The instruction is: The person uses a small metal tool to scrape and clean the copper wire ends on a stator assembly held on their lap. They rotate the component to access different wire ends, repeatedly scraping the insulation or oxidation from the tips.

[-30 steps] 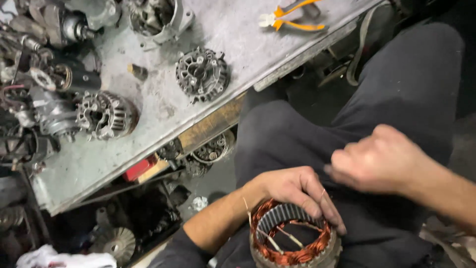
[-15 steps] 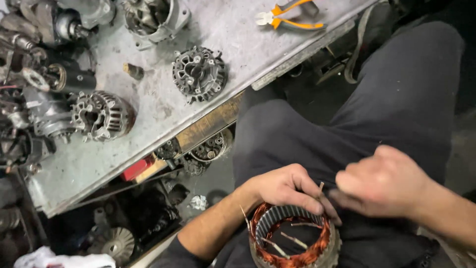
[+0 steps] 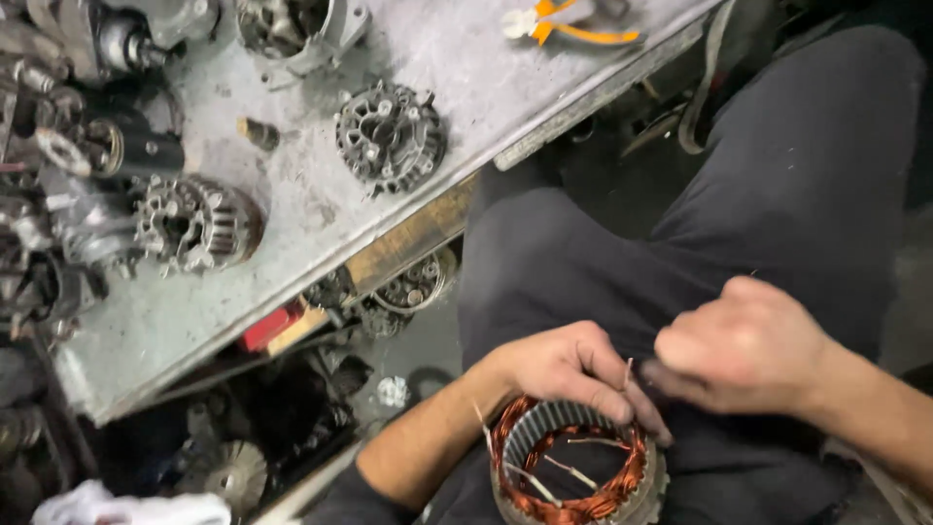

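The right hand (image 3: pixel 743 345) has moved in close to the left hand (image 3: pixel 569 369); its fingers now pinch a thin wire lead rising from the round copper-wound stator ring (image 3: pixel 578 472), which the left fingers grip on the lap, below the grey metal counter (image 3: pixel 292 224).

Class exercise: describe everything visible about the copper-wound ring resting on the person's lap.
The round metal stator ring with copper windings sits low in the view on dark-trousered legs, its opening facing up. Reddish copper coils line the rim around a grey slotted inner wall; several bare wire leads stick out. The left hand rests on its upper edge, while the right hand pinches one lead above it.
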